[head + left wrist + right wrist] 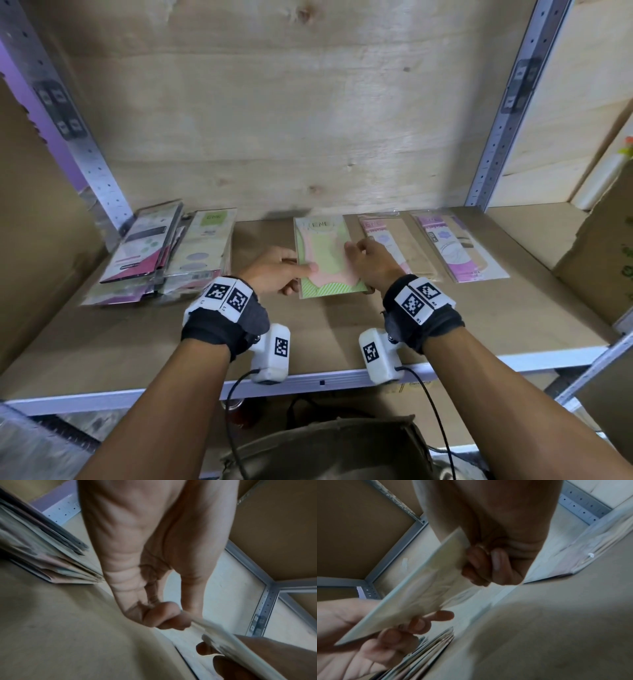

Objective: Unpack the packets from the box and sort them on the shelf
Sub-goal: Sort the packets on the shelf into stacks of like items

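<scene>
A flat green-and-pink packet point(325, 257) hangs just above the middle of the wooden shelf point(342, 329), held by both hands. My left hand point(281, 274) pinches its left edge, thumb on top and fingers underneath. My right hand point(366, 263) grips its right edge with curled fingers. In the right wrist view the packet's pale underside point(419, 588) slants between my right hand point(486, 566) and my left hand point(399, 632). In the left wrist view my left hand point(164, 616) pinches the blurred packet edge point(231, 638).
A loose pile of packets point(164, 253) lies at the shelf's left. A pink packet point(394, 246) and a purple packet point(452, 246) lie flat to the right. A cardboard box point(603, 253) stands at the far right. Metal uprights point(507, 113) frame the plywood back.
</scene>
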A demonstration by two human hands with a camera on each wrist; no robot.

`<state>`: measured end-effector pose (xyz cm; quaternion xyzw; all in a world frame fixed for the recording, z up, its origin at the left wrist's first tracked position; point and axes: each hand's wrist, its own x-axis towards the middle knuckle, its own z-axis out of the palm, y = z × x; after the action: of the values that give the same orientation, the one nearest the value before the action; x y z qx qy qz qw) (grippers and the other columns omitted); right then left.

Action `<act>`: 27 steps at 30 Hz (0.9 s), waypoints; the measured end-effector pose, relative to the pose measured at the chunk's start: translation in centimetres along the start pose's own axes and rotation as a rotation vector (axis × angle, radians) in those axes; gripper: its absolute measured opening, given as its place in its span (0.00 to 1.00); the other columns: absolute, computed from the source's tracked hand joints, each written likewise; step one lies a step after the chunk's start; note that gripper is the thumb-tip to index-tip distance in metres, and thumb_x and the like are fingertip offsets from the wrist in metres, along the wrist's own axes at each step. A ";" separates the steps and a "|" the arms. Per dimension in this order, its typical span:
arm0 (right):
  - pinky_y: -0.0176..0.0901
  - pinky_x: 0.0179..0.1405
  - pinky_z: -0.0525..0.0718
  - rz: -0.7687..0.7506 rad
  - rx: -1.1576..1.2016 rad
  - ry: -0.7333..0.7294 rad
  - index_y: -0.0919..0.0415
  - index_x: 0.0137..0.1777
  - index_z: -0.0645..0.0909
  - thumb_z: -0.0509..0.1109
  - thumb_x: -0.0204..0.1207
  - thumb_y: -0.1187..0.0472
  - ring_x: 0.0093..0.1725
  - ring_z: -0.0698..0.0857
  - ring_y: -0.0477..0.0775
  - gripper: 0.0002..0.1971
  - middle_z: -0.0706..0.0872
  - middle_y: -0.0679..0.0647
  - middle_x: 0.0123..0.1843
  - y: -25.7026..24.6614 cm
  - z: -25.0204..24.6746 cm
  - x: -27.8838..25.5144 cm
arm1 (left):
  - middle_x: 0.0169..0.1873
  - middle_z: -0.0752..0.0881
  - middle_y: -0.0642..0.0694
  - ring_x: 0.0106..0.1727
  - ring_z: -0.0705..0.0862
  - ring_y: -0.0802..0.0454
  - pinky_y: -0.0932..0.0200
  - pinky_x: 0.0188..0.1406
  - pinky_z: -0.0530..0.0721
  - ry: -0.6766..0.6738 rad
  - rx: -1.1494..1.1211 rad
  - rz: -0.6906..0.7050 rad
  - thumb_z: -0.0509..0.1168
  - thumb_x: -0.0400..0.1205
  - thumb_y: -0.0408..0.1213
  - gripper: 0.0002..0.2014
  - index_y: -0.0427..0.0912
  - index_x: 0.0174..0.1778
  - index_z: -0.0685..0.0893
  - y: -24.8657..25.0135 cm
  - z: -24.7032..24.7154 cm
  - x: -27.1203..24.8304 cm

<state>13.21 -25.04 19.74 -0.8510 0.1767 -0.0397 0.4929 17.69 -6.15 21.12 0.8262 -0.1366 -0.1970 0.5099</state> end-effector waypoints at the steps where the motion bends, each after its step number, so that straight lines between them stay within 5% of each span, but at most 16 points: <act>1: 0.38 0.19 0.75 0.010 -0.045 -0.031 0.62 0.59 0.75 0.57 0.87 0.48 0.36 0.82 0.57 0.17 0.83 0.60 0.51 0.0 0.0 -0.1 | 0.26 0.85 0.44 0.21 0.77 0.57 0.68 0.20 0.78 0.000 0.025 -0.016 0.74 0.81 0.38 0.13 0.34 0.56 0.87 -0.4 0.0 0.1; 5: 0.40 0.26 0.78 0.056 -0.243 -0.133 0.67 0.60 0.79 0.61 0.86 0.54 0.31 0.81 0.52 0.16 0.83 0.56 0.38 0.1 0.0 -0.8 | 0.34 0.89 0.38 0.26 0.82 0.52 0.58 0.34 0.85 0.018 0.093 -0.105 0.77 0.77 0.38 0.17 0.30 0.56 0.85 -1.9 0.2 0.8; 7: 0.45 0.36 0.87 0.087 -0.301 -0.149 0.70 0.60 0.82 0.63 0.85 0.55 0.40 0.88 0.57 0.17 0.89 0.60 0.43 0.2 -0.1 -1.1 | 0.40 0.90 0.37 0.34 0.88 0.48 0.54 0.42 0.90 0.008 0.062 -0.184 0.79 0.76 0.36 0.19 0.37 0.57 0.79 -2.3 0.1 1.1; 10: 0.48 0.55 0.88 0.093 -0.371 -0.090 0.68 0.61 0.84 0.64 0.82 0.56 0.56 0.88 0.61 0.17 0.89 0.63 0.57 0.2 -0.5 -1.1 | 0.43 0.87 0.38 0.41 0.90 0.47 0.55 0.40 0.92 -0.034 0.042 -0.249 0.80 0.74 0.36 0.20 0.36 0.56 0.80 -2.5 0.0 1.1; 13: 0.52 0.60 0.88 0.102 -0.302 -0.070 0.65 0.61 0.83 0.65 0.81 0.57 0.56 0.89 0.62 0.15 0.88 0.62 0.57 0.2 -0.7 -0.9 | 0.54 0.87 0.32 0.50 0.89 0.43 0.55 0.39 0.92 -0.050 0.027 -0.264 0.79 0.75 0.34 0.22 0.33 0.61 0.79 -2.2 0.1 1.1; 17: 0.59 0.56 0.90 0.118 -0.141 -0.106 0.62 0.59 0.82 0.66 0.81 0.57 0.54 0.90 0.64 0.11 0.88 0.63 0.56 0.1 -0.8 -0.7 | 0.59 0.87 0.29 0.55 0.88 0.40 0.49 0.56 0.90 -0.083 -0.022 -0.250 0.75 0.79 0.32 0.23 0.27 0.68 0.80 -1.9 0.8 1.7; 23: 0.58 0.70 0.81 0.084 -0.128 -0.130 0.57 0.72 0.76 0.68 0.80 0.53 0.69 0.82 0.60 0.22 0.83 0.59 0.69 -0.1 -1.3 0.5 | 0.62 0.86 0.30 0.51 0.87 0.45 0.60 0.40 0.91 -0.034 -0.077 -0.218 0.74 0.80 0.31 0.24 0.29 0.70 0.78 -1.5 1.7 4.0; 27: 0.58 0.72 0.79 0.060 -0.131 -0.137 0.56 0.73 0.75 0.69 0.80 0.52 0.63 0.81 0.55 0.23 0.80 0.55 0.62 0.2 -1.4 1.4 | 0.58 0.87 0.34 0.49 0.88 0.47 0.61 0.38 0.90 -0.006 -0.065 -0.188 0.76 0.78 0.33 0.25 0.31 0.69 0.80 -1.3 1.9 5.8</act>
<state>14.08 -26.82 20.12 -0.8765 0.1701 0.0449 0.4481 21.92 -9.54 18.09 0.8177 -0.0535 -0.2506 0.5154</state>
